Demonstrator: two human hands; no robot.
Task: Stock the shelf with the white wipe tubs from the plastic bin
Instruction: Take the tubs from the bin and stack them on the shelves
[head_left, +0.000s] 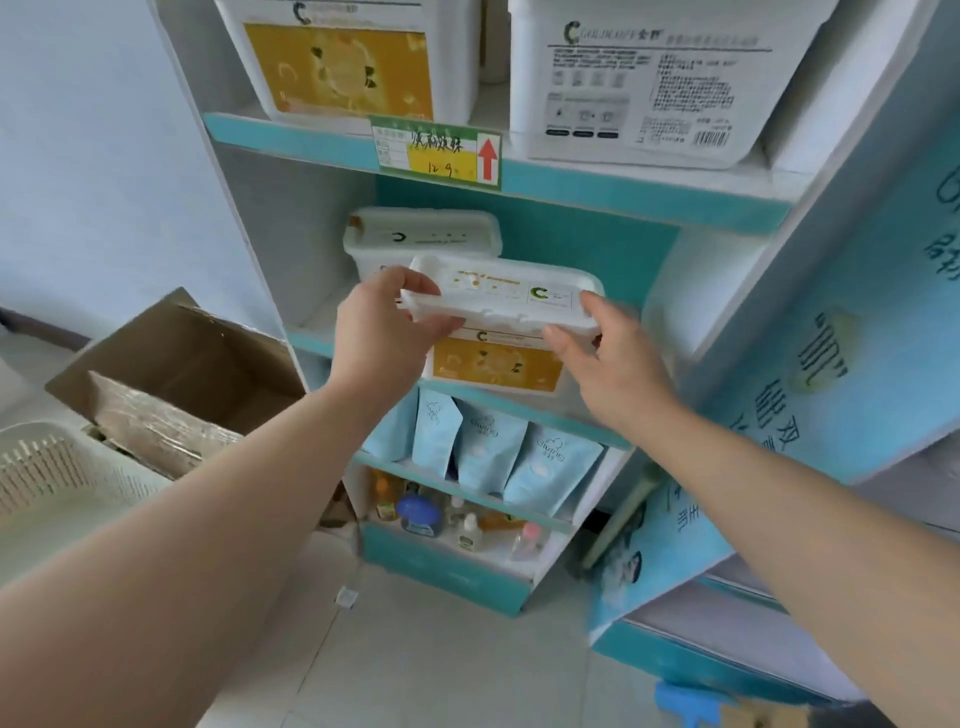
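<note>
A white wipe tub (501, 332) with a yellow front label is held at the front of the middle shelf (306, 340). My left hand (384, 332) grips its lid rim on the left. My right hand (608, 358) grips the rim on the right. A second white tub (415, 239) stands behind it, deeper on the same shelf. Two more white tubs (348, 57) (644, 78) stand on the shelf above. The pale plastic bin (57, 478) sits at the lower left; what it holds is hidden.
A price tag with a red arrow (439, 153) hangs on the upper shelf edge. Blue pouches (488, 452) fill the shelf below, and several bottles (421, 512) stand on the lowest one. An open cardboard box (176, 384) stands left of the shelf unit.
</note>
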